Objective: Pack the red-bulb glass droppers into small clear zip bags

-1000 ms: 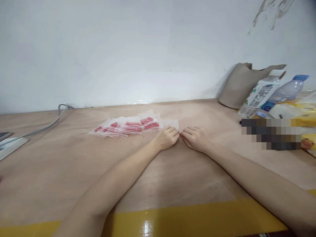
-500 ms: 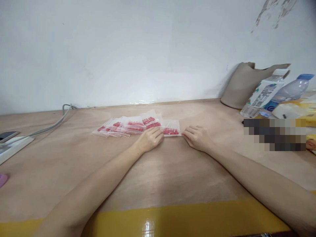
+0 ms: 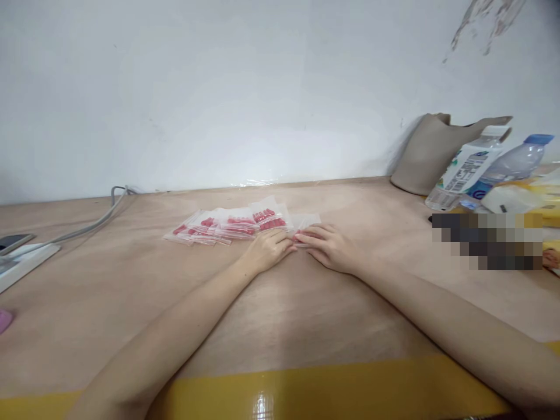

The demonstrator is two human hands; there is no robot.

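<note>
A small clear plastic bag (image 3: pixel 311 219) with red pieces in it lies on the table between my hands. My left hand (image 3: pixel 272 249) is closed on its near left corner. My right hand (image 3: pixel 330 248) lies across the bag's front, its fingers reaching left almost to my left fingertips and closed along the near edge. Most of the red contents are hidden under the right fingers. Left of this bag, several similar bags of red pieces (image 3: pixel 238 221) overlap in a row, the closest beside my left hand.
At the right stand a grey-brown container (image 3: pixel 420 154), a labelled bottle (image 3: pixel 466 166) and a blue-capped bottle (image 3: pixel 518 163), with a yellow and white packet (image 3: pixel 516 195) beside them. At the left are a grey cable (image 3: pixel 100 221), a phone (image 3: pixel 15 242) and a white block (image 3: pixel 30 265). Yellow tape (image 3: pixel 332 385) runs along the front edge.
My right hand has slid left from the bag's right corner across its front, covering most of the red pieces. My left hand stays at the left corner.
</note>
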